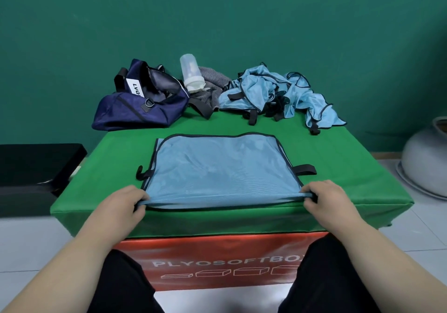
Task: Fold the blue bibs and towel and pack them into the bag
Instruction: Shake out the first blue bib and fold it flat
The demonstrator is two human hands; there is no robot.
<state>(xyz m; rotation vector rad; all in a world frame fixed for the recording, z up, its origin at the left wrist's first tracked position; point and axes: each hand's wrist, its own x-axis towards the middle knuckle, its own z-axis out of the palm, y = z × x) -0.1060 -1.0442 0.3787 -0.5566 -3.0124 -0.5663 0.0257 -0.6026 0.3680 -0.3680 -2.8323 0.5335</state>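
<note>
pinching the near edge of the blue bib [222, 167] at both corners, left hand [125, 200] and right hand [324, 195], fingers curled onto the cloth. lying flat on the green box top [338, 157], well apart from the navy bag [140, 109]. likely to fold crooked if lifted unevenly: slippery mesh, loose side strap [306, 170] prone to tucking in.

A pale bottle [190, 73] sits tilted on the green-topped box [350, 179].
</note>
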